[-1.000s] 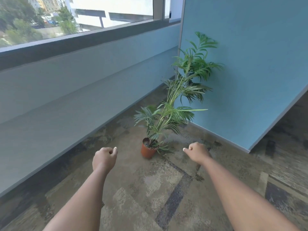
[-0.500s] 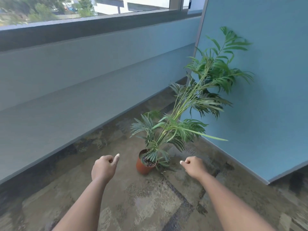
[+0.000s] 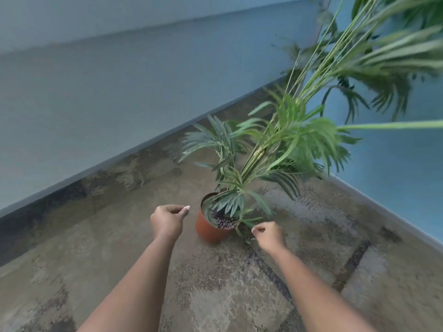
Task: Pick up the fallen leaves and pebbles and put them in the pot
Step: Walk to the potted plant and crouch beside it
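Beside the pot (image 3: pixel 211 230), left hand (image 3: pixel 167 220) and right hand (image 3: pixel 269 236) hover, fingers curled loosely, positioned to start gathering.

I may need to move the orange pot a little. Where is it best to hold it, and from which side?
Probably grip the pot by its bare orange wall just under the rim, from the left, where the left hand is. Fronds droop over the right and far rim, and the tall stems lean right.

Surface finishes at the potted plant

Pot (image 3: pixel 208 230): smooth, matt terracotta-coloured plastic. Pebbles (image 3: pixel 224 222): dark, rounded. Carpet (image 3: pixel 215 283): rough, mottled pile. Wall (image 3: pixel 96 97): matt paint.
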